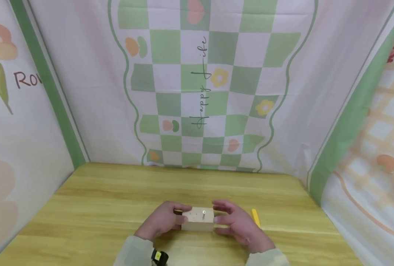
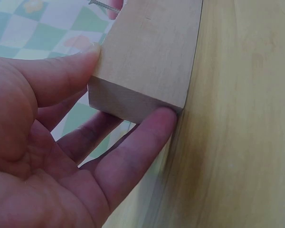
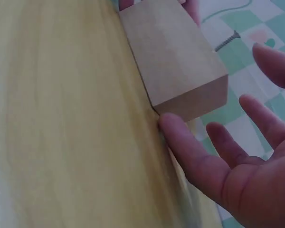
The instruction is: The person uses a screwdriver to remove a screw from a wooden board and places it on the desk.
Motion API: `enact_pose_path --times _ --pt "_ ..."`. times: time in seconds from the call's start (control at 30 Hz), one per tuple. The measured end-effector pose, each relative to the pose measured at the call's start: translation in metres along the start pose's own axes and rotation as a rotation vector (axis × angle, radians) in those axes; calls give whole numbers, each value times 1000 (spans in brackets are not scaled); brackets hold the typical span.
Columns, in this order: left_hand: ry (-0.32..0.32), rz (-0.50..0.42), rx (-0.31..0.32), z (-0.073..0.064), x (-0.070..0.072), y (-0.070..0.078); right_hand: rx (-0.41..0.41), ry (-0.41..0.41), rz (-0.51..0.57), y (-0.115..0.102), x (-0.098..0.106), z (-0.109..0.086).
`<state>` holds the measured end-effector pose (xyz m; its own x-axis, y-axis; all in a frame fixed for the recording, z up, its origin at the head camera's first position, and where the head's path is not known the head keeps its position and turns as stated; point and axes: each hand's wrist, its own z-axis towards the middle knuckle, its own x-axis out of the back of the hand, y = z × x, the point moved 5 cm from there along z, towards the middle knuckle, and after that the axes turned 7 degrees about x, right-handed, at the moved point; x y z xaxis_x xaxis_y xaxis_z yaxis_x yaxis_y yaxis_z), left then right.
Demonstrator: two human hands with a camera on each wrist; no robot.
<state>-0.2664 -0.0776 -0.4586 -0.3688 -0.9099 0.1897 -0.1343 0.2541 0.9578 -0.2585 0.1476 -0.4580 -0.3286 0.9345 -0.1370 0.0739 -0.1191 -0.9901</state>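
Note:
A pale wooden block [image 1: 197,226] lies on the table between both hands. A metal screw [image 1: 204,214] stands upright from its top, to the right of several small holes. My left hand [image 1: 166,218] holds the block's left end, the thumb on the upper edge and a fingertip against the end face in the left wrist view. At the other end, my right hand [image 1: 238,221] has its fingers spread and fairly straight. One of its fingertips meets the block's lower corner in the right wrist view, while the thumb stands off from the wood.
A yellow stick-like thing [image 1: 255,218] lies on the wooden table [image 1: 117,195] just right of my right hand, its near end hidden by the wrist. Printed cloth walls [image 1: 197,74] rise at the table's back and sides. A black device [image 1: 159,256] sits by the left cuff.

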Motion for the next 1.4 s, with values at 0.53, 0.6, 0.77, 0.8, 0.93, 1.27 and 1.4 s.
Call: enact_pose_path --times 0.53,0.6,0.77,0.8,0.93,1.27,1.4 --pt "70 286 -54 -13 1 14 -43 34 -152 7 -7 5" --pt "106 402 -116 -18 2 25 -44 35 -151 7 -7 4" --pt "77 298 -356 -26 -2 53 -44 36 -145 6 -6 3" --pt "49 241 -397 -26 -3 56 -45 35 -137 6 -6 3" --pt "-60 56 -476 -19 -13 53 -59 34 -123 4 -6 4" --pt "-54 11 -480 2 -33 41 -28 20 -110 4 -7 5" --pt "-20 58 -490 6 -39 41 -29 14 -116 5 -6 5"
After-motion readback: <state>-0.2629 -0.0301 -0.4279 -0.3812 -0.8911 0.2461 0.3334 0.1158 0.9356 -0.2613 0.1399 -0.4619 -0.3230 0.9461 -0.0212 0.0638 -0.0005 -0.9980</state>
